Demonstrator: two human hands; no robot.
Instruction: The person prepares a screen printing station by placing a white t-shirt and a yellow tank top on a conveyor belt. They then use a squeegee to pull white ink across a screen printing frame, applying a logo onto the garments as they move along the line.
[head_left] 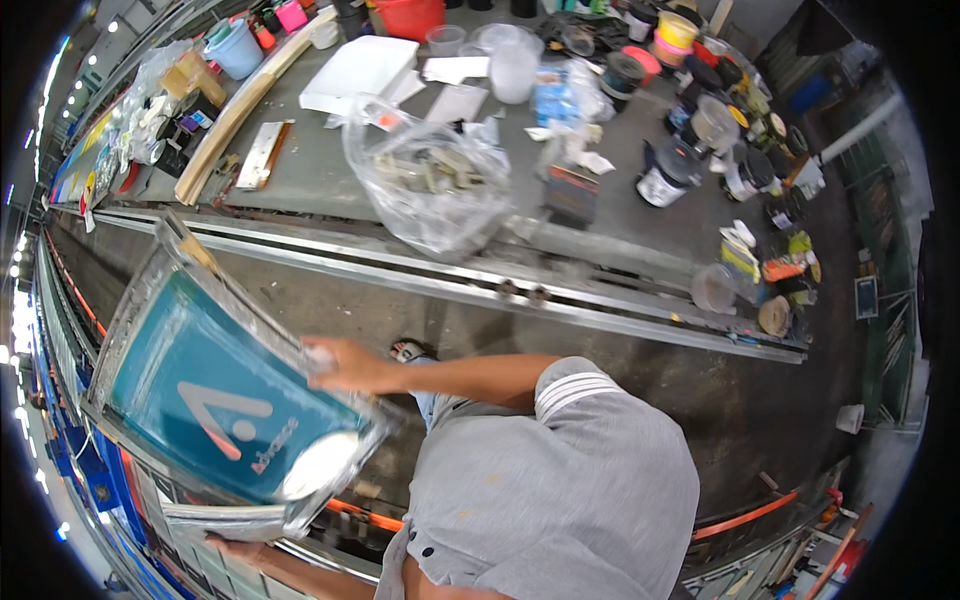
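A silk-screen frame (185, 350) with teal mesh, pale lettering and a metal border is held tilted at the left. My right hand (345, 365) is closed on its upper right edge, the arm crossing from the grey short sleeve. My left hand (232, 548) is low under the frame, gripping its bottom edge beside a metal bar (225, 518); some of its fingers are hidden.
A long grey worktable (290, 180) across the top holds a plastic bag (430, 190), several buckets, tubs (665, 170), white sheets and a wooden strip (225, 130). A metal rail (400, 275) runs along its edge. Orange-railed racks (745, 510) stand below.
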